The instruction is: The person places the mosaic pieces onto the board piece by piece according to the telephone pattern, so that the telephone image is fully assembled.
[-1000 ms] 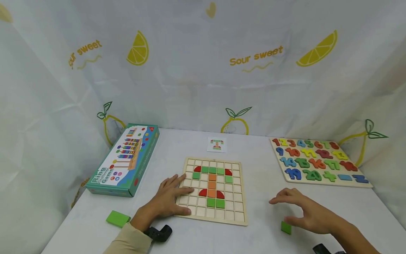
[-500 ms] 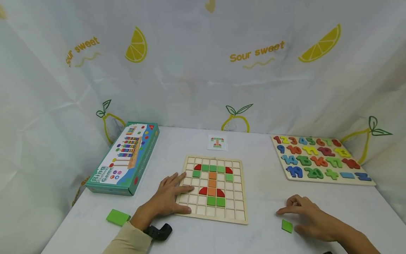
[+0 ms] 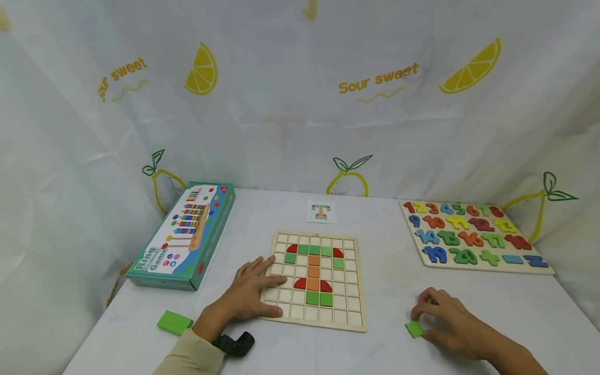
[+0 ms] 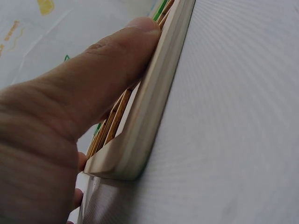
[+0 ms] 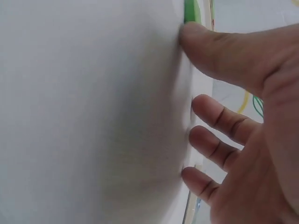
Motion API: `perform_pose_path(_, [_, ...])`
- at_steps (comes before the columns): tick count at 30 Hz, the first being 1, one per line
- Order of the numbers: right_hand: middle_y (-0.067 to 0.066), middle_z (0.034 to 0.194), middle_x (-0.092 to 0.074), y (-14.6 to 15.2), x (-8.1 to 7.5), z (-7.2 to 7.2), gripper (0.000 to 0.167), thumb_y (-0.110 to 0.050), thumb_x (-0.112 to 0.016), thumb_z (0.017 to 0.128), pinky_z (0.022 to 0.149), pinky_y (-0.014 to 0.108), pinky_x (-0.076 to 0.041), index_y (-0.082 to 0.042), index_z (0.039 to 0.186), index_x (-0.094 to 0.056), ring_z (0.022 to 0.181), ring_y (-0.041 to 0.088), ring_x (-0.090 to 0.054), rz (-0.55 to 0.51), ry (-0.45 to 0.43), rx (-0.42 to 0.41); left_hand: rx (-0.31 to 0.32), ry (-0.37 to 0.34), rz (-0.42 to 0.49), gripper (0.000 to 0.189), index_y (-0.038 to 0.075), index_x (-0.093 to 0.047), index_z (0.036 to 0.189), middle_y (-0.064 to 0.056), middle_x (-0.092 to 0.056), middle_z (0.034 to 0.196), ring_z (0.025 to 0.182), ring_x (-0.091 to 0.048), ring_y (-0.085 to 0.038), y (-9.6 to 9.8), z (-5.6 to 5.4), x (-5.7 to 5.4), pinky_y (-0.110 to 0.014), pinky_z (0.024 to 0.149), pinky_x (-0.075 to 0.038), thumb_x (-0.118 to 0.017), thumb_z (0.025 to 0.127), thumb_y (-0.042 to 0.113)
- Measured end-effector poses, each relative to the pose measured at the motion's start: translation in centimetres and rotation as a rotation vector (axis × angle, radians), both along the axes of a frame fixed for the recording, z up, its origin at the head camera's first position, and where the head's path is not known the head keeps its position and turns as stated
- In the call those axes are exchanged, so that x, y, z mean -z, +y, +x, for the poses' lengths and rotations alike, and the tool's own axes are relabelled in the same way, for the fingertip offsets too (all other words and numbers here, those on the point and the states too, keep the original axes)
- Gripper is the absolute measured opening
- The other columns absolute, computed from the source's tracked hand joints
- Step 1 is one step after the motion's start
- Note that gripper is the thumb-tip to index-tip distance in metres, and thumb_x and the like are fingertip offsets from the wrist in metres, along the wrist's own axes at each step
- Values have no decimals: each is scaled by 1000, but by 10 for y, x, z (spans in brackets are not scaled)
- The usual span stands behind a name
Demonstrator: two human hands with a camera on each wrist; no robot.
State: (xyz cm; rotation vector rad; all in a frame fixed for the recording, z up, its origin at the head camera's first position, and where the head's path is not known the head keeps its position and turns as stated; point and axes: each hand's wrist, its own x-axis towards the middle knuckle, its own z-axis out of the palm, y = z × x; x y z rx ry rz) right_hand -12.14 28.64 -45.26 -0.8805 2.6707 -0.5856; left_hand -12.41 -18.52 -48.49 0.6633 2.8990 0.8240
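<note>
My left hand (image 3: 250, 291) lies with spread fingers on the left edge of a wooden grid board (image 3: 347, 315), its thumb over the near rim (image 4: 154, 93). Set in the grid are green square tiles (image 3: 312, 298), orange squares (image 3: 313, 273) and red quarter-round pieces (image 3: 300, 283), together making a T-like figure. To the right of the board, my right hand (image 3: 452, 325) pinches a loose green tile (image 3: 414, 328) between thumb and index finger, low at the tabletop. In the right wrist view the thumb (image 5: 219, 51) meets the green tile (image 5: 190, 10); the other fingertips rest at the cloth.
A pattern card (image 3: 321, 212) lies behind the board. A ring game box (image 3: 183, 237) stands at the left, and a number puzzle board (image 3: 473, 237) at the right. A green block (image 3: 174, 323) lies beside my left wrist.
My right hand has come down to the loose green tile and its thumb and index finger have closed on it, shifting it slightly left. My left hand has stayed on the board.
</note>
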Motion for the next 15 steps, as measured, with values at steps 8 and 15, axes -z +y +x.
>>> perform_pose_path(8, [-17,99,-54,-11,-11,5,19,-33,-77,83,75,30,-52,-29,98,-64,88,10,-55,-133,151,44,9,4,10,76,29,-61,133,-7,-24,157,142,-12,-36,0,0,1,-57,108,-7,-72,68,69])
perform_pose_path(15, [-21,90,-58,-31,-25,7,33,-16,-86,73,69,29,-52,-29,95,-66,81,11,-57,-289,339,87,9,4,10,77,29,-61,133,-7,-24,157,142,-12,-36,-1,1,1,-58,108,-7,-72,69,69])
